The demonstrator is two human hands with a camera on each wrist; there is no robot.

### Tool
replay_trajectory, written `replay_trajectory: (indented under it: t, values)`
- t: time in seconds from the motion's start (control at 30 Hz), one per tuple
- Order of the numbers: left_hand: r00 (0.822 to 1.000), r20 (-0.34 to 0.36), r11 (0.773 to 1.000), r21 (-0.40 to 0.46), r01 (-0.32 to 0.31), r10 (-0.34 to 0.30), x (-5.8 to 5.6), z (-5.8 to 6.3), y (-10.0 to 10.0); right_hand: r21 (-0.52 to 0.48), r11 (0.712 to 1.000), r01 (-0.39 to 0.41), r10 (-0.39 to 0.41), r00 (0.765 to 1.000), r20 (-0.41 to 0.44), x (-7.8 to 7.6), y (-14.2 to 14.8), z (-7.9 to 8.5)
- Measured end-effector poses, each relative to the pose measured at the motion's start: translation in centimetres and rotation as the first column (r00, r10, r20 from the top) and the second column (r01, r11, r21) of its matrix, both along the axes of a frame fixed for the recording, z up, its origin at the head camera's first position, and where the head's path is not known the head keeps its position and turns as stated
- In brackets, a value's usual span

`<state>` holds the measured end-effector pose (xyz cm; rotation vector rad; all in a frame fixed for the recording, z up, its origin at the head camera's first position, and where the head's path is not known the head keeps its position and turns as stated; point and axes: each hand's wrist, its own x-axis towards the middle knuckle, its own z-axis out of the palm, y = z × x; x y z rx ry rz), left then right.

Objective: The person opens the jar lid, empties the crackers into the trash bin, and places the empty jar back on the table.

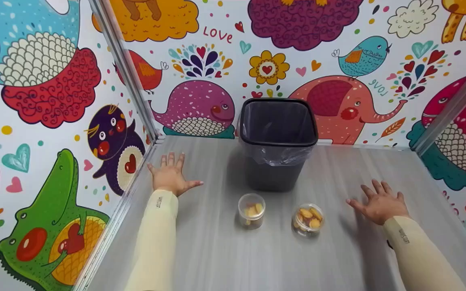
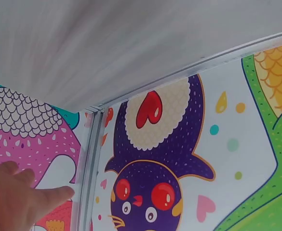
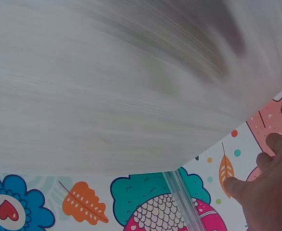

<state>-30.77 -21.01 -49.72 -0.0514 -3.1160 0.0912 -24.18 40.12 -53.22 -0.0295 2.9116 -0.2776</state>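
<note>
My left hand (image 1: 171, 177) is at the left of the grey table, fingers spread and holding nothing. On the right side, my right hand (image 1: 383, 205) also has its fingers spread, with nothing in it. Between the hands are two clear round tubs: one (image 1: 252, 211) holds a few yellowish pieces, the other (image 1: 308, 219) is fuller of yellow-orange snack pieces. Behind them stands a black bin (image 1: 275, 173) with a clear plastic liner (image 1: 271, 155) folded over its rim. The wrist views show parts of the left hand (image 2: 20, 197) and the right hand (image 3: 271, 187).
The grey table (image 1: 217, 258) meets walls printed with cartoon animals on the left, back and right. Metal corner posts stand at the back left (image 1: 130, 76) and back right (image 1: 451, 105). The bin is close to the back wall (image 1: 200, 109).
</note>
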Motion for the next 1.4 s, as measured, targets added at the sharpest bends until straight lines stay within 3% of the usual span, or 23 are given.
replay_trajectory:
  t: [0.23,0.47,0.63,0.8,0.93,1.0,1.2,1.3,1.4]
  values:
    - [1.000,-0.009,0.999,0.036,0.007,-0.007,0.2,-0.9,0.9,0.008,1.000,-0.020,0.021,1.000,-0.015,-0.1,-0.3,-0.1]
    - [0.997,-0.078,0.976,0.214,0.041,-0.025,1.0,-1.9,3.1,0.016,0.999,-0.038,0.039,0.999,-0.029,-0.2,-0.6,-0.4]
    - [0.975,-0.209,0.922,0.356,0.149,-0.076,2.7,-2.7,5.8,0.026,0.997,-0.075,0.076,0.996,-0.049,-0.3,-1.3,-0.6]
    - [0.938,-0.312,0.867,0.413,0.278,-0.152,5.5,-2.8,9.4,0.059,0.985,-0.160,0.166,0.979,-0.116,-0.3,-2.7,-1.0]
    - [0.899,-0.371,0.792,0.464,0.396,-0.232,7.9,-2.7,12.7,0.070,0.968,-0.242,0.251,0.952,-0.173,-0.2,-4.3,-0.9]
    - [0.871,-0.399,0.756,0.465,0.461,-0.286,9.1,-2.9,14.3,0.069,0.955,-0.288,0.296,0.934,-0.201,0.0,-5.1,-0.8]
    - [0.804,-0.398,0.676,0.441,0.589,-0.441,13.1,-4.5,19.0,0.072,0.900,-0.429,0.432,0.865,-0.253,0.8,-7.2,-0.8]
    - [0.789,-0.376,0.659,0.436,0.613,-0.485,14.5,-6.2,21.0,0.076,0.878,-0.472,0.475,0.842,-0.255,1.2,-8.0,-1.0]
    - [0.797,-0.325,0.653,0.457,0.604,-0.509,15.5,-7.9,22.5,0.072,0.862,-0.502,0.502,0.825,-0.260,1.5,-8.7,-1.1]
